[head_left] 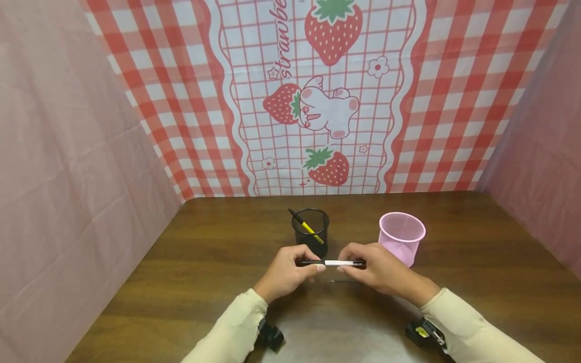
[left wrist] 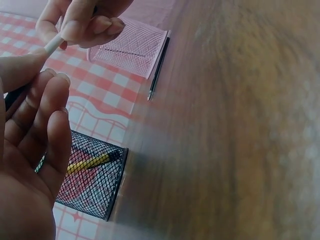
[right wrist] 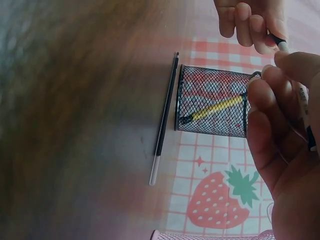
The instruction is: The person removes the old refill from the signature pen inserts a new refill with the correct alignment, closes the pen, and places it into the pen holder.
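Both hands hold a black-and-white pen (head_left: 338, 262) level above the table. My left hand (head_left: 287, 272) pinches its black end between thumb and fingers. The right hand (head_left: 385, 267) grips the white barrel, with the far black end partly hidden in that hand. On the table under the hands lies a thin pen refill (right wrist: 162, 122), dark along most of its length and clear at one end. Its metal tip shows in the left wrist view.
Just beyond the left hand stands a black mesh pen cup (head_left: 310, 229) with a yellow-and-black pen (head_left: 312, 233) leaning inside. A pink mesh cup (head_left: 402, 227) stands behind the right hand. Checked strawberry cloth (head_left: 308, 116) hangs at the table's back edge, pink cloth at both sides.
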Tool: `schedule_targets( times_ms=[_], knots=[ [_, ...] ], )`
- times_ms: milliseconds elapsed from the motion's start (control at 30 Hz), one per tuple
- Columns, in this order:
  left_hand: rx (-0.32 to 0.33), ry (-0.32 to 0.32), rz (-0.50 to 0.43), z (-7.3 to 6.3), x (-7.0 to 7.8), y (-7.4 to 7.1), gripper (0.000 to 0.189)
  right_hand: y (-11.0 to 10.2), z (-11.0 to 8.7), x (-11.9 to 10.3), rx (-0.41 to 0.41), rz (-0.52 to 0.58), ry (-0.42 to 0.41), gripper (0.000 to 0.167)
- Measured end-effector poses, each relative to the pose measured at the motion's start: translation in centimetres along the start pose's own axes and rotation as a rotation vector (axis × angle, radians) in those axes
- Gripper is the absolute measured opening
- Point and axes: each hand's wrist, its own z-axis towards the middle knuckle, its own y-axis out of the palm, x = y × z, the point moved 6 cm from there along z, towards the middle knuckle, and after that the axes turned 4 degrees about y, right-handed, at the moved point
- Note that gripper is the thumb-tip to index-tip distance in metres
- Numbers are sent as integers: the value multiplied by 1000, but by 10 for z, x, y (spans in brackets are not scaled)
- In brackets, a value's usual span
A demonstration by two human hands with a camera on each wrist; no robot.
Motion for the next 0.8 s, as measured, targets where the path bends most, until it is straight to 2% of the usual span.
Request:
schedule_targets(
  times_ms=[167,433,800],
  knots=[
    [0,35,-16,0,0,1,9,-1,0,-2,25,-19,-38,8],
    [-4,76,4,0,1,0,9,0,-1,-2,9,-42,-30,16],
    [0,91,27,-1,0,-1,10,5,-2,-1,-31,-51,-24,11]
  ],
)
